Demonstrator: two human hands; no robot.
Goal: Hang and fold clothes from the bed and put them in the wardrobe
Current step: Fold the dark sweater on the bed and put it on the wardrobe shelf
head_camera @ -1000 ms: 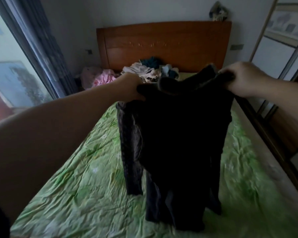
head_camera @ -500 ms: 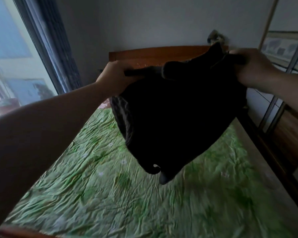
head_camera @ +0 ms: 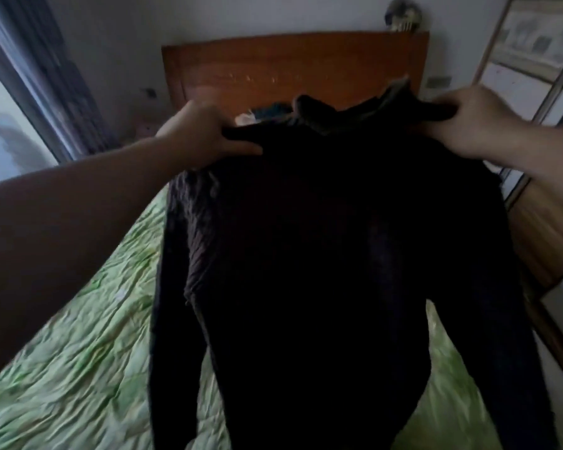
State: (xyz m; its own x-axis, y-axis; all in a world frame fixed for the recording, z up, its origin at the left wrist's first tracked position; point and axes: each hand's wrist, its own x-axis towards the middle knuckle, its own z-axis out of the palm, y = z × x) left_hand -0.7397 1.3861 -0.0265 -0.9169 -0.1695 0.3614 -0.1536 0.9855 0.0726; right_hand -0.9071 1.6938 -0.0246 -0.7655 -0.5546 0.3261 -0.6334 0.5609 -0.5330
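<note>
A black long-sleeved ribbed top with a high collar (head_camera: 322, 254) hangs spread out in front of me, above the bed's green sheet (head_camera: 78, 352). My left hand (head_camera: 205, 134) grips its left shoulder. My right hand (head_camera: 468, 125) grips its right shoulder. Both sleeves hang straight down at the sides. Behind the collar a few of the piled clothes (head_camera: 267, 112) show at the head of the bed; the top hides the others.
A wooden headboard (head_camera: 290, 69) stands against the far wall. A window with a dark curtain (head_camera: 46, 76) is on the left. The wardrobe's sliding mirrored doors (head_camera: 540, 76) and wooden side (head_camera: 546, 235) run along the right of the bed.
The top was flung upward and bunched half a second ago; now it has dropped and hangs full length, spread between my hands. My hands have moved lower and wider apart.
</note>
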